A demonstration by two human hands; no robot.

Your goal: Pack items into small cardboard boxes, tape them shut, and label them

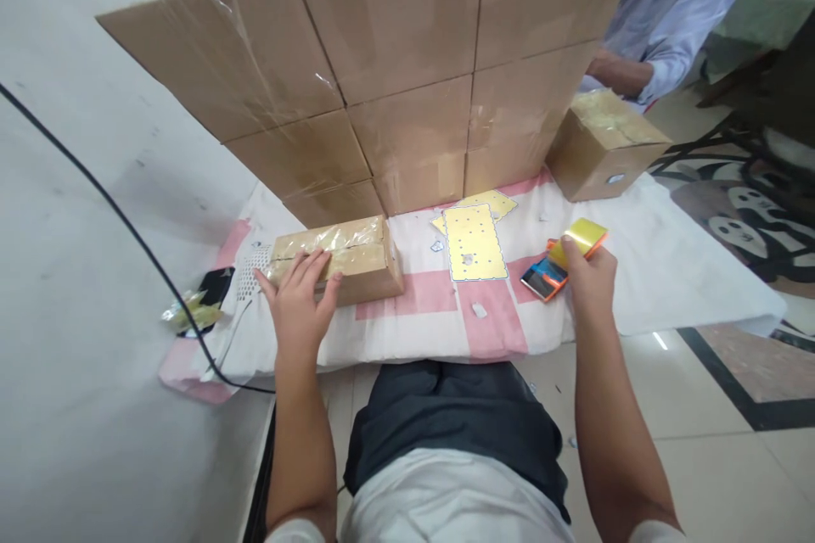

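- Left hand [302, 293]: fingers spread and gripping nothing, laid on top of the taped box [375, 271], which lies on the left of the table [420, 335].
- Right hand [593, 276]: fingers clenched around the tape dispenser [548, 276], right of the yellow sheets [477, 246].
- Behind: stacked boxes [407, 25].
- Far right: second box [598, 157], near another person's sleeve [678, 38].

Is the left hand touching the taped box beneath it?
Touching: the head view shows the left hand lying on the box, its fingers spread over the taped top.
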